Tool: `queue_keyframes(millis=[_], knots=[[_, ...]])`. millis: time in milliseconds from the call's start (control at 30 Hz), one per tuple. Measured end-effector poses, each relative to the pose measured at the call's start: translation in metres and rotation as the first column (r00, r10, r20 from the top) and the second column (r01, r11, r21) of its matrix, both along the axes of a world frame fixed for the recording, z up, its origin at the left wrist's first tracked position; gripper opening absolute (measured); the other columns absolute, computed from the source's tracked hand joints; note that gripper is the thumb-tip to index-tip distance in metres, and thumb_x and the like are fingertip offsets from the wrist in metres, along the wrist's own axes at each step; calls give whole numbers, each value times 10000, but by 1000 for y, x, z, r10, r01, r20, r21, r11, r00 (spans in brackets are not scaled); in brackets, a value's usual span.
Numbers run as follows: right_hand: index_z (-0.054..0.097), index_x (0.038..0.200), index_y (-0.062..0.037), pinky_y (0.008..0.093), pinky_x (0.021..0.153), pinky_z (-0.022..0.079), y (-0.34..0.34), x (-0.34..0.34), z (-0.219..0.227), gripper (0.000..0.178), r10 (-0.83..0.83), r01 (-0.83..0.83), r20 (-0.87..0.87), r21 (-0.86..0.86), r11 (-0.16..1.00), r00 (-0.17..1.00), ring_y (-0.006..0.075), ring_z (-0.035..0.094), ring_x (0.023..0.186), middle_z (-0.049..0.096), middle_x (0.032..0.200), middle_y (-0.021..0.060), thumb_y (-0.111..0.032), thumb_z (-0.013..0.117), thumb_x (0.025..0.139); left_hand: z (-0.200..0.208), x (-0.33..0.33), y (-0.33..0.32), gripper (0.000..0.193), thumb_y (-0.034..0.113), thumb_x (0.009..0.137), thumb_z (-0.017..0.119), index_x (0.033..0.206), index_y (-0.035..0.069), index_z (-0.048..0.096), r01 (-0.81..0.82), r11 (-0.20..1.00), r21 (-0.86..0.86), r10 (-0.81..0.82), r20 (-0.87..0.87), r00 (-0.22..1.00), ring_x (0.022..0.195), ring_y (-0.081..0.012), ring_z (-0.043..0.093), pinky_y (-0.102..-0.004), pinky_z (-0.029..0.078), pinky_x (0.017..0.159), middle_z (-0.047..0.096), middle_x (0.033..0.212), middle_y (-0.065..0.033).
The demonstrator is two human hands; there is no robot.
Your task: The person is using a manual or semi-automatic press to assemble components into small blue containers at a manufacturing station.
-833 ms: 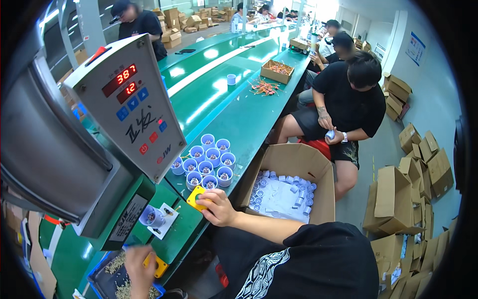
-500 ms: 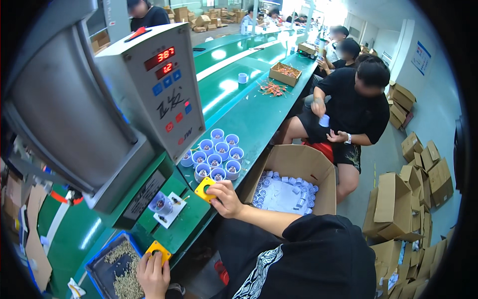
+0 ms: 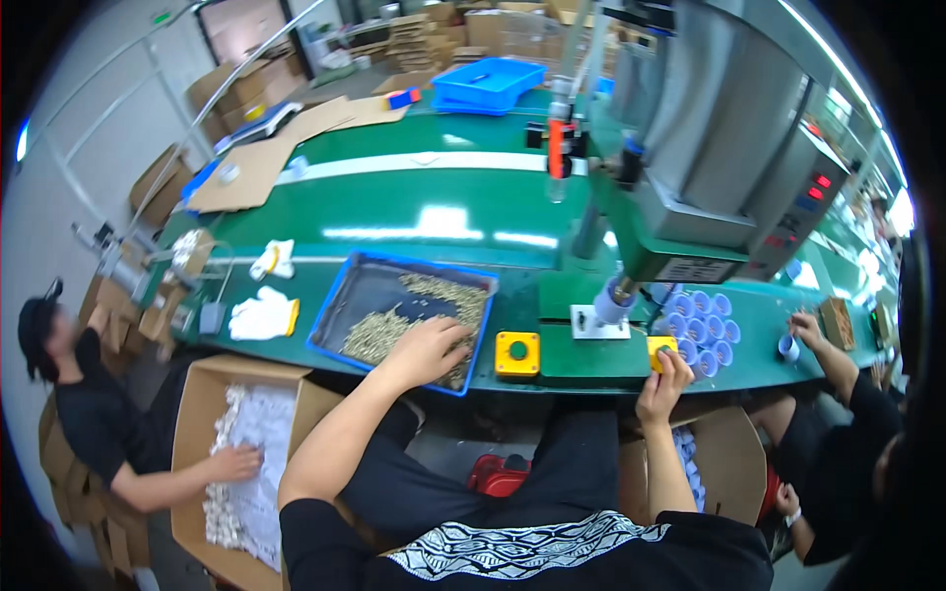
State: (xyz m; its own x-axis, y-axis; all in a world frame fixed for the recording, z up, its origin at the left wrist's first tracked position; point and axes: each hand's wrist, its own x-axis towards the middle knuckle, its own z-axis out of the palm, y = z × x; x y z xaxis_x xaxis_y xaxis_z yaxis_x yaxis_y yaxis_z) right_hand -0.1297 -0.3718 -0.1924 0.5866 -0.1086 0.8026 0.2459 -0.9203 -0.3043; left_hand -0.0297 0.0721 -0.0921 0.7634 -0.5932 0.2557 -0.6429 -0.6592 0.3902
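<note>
Your left hand [image 3: 426, 350] lies palm down in the shallow blue-rimmed metal tray [image 3: 367, 292], fingers curled loosely into the heap of small brass-coloured pins [image 3: 394, 330] at its near right corner; whether any pins are pinched between the fingers cannot be told. The tray sits on the green workbench [image 3: 414, 212], left of centre, with its near edge at the bench's near edge.

Your right hand [image 3: 666, 379] is at the right yellow push-button box [image 3: 660, 349], fingers bent over its near side and touching it, holding nothing else. Just beyond and to the right of that box stands a cluster of small blue plastic cups [image 3: 702, 330]. Between your hands, at the near edge, sits a second yellow box with a green round button [image 3: 517, 353]. Beyond it, the grey press machine [image 3: 709, 167] reaches down over a small white fixture plate [image 3: 597, 323].

To the left of the tray lies a pair of white work gloves [image 3: 261, 315]. On the near left, another person's hand [image 3: 235, 463] rests in an open cardboard box of white parts [image 3: 246, 473]. At the far right, a second co-worker's hand [image 3: 803, 330] is beside a single blue cup [image 3: 787, 347].
</note>
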Motion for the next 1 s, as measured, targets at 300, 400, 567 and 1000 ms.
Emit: queue_keyframes(millis=[300, 400, 567, 1000], knots=[[638, 1248, -39, 465, 1083, 368, 4, 2, 1, 374, -26, 26, 17, -4, 1000, 1000, 366, 473, 1208, 566, 1316, 157, -130, 572, 892, 2, 0, 12, 328, 189, 885, 714, 1189, 67, 691, 38, 992, 117, -23, -121, 992, 1144, -343, 604, -433, 489, 1000, 661, 1171, -118], [640, 1246, -40, 464, 1082, 370, 3, 2, 1, 373, -27, 27, 16, 0, 1000, 999, 366, 471, 1207, 565, 1316, 156, -134, 574, 892, 4, 2, 8, 325, 184, 880, 718, 1185, 73, 696, 35, 990, 134, -18, -127, 992, 1140, -342, 604, -432, 490, 998, 661, 1164, -115], [644, 1240, -41, 467, 1075, 376, 5, 2, 2, 370, -28, 28, 23, -3, 1000, 999, 368, 473, 1202, 567, 1309, 154, -135, 576, 889, 7, 5, 8, 303, 180, 873, 724, 1160, 83, 707, 34, 989, 142, -17, -119, 993, 1130, -337, 609, -434, 498, 982, 665, 1146, -110], [641, 1236, -26, 470, 1064, 378, 5, 2, 1, 369, -35, 35, 26, -9, 999, 999, 364, 482, 1187, 568, 1304, 159, -160, 558, 902, 10, 1, -7, 139, 159, 866, 695, 973, 72, 710, -4, 957, 288, 22, -58, 998, 977, -332, 673, -451, 558, 842, 670, 980, -113]])
